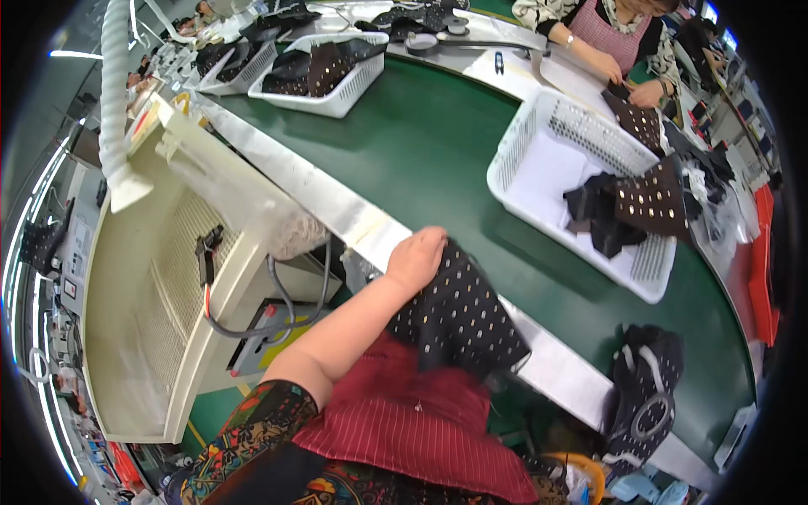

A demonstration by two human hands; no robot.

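Note:
My left hand (418, 259) is closed on the upper edge of a black piece of material (459, 313) dotted with small pale, shiny spots. The piece hangs down in front of my dark red striped apron (396, 433), beside the metal edge strip (551, 358) of the green table. Its lower corner points to the right. My right hand does not show. To the right, a bundle of black dotted material (644, 396) with pale straps lies across the table edge.
A white plastic basket (581, 269) with brown and black dotted pieces stands on the green table (421, 139). Another filled basket (341, 101) is at the far left. A cream machine housing (189, 353) stands at my left. Across the table a person (602, 63) handles a brown dotted piece.

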